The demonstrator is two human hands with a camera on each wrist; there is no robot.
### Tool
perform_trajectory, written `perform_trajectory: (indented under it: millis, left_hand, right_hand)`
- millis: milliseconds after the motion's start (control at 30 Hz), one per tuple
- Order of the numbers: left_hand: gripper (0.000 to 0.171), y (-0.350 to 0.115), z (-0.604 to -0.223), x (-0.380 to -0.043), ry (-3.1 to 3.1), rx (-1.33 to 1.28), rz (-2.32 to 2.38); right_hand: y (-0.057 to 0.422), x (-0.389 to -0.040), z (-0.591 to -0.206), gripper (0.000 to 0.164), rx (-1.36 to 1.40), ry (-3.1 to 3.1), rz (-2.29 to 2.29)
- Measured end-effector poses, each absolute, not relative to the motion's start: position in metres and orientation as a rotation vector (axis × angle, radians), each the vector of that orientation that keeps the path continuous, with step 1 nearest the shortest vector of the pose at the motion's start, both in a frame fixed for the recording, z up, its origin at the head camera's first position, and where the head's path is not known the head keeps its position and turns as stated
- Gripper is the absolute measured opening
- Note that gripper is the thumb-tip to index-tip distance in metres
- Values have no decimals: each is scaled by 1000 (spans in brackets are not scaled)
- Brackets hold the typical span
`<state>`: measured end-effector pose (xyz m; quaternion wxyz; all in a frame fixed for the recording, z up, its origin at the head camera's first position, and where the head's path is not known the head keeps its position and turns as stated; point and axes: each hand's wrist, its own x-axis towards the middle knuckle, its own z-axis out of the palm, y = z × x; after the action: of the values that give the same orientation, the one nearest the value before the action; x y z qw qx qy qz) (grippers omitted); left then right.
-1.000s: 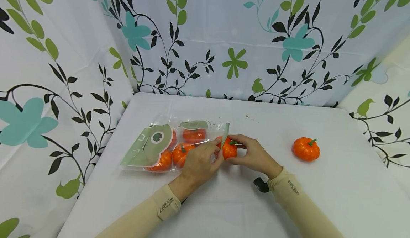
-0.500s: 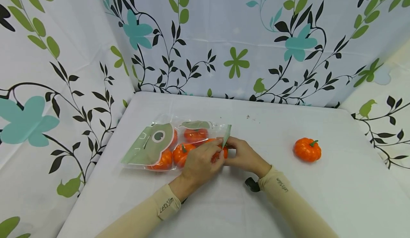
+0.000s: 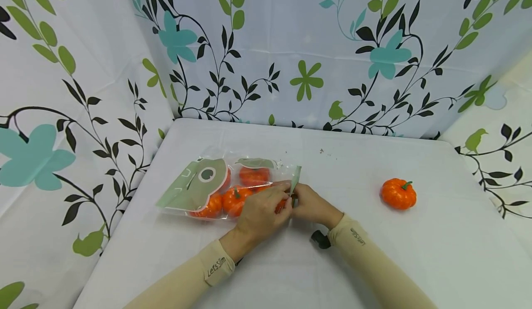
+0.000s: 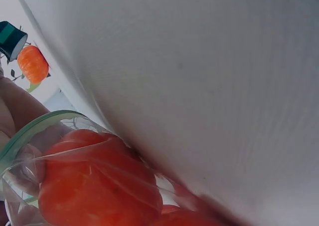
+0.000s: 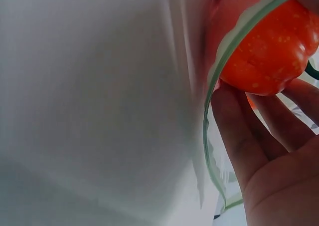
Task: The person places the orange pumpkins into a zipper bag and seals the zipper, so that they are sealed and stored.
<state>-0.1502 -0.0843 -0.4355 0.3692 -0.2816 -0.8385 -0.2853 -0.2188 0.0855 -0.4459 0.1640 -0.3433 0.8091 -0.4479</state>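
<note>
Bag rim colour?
Green; the rim shows best in the right wrist view.

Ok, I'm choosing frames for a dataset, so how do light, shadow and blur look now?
Head view: bright, with glints on the bag and a soft shadow beside the right sleeve; left wrist view: dim and hazy, pale streaks across the near pumpkin; right wrist view: grey shading over the tablecloth, right hand dim yet clearly outlined.
</note>
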Motion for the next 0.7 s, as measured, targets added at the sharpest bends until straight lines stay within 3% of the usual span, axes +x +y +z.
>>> perform_trajectory:
  millis: [333, 700]
  left_hand:
    - [5, -82, -436, -151, -2143, -725, -698]
    - [12, -84, -432, -152, -2174, -710, -712]
  right_hand:
    - [86, -220, -450, 46, -909, 2278, -1307]
    - [108, -222, -442, 33, -780, 2342, -1482]
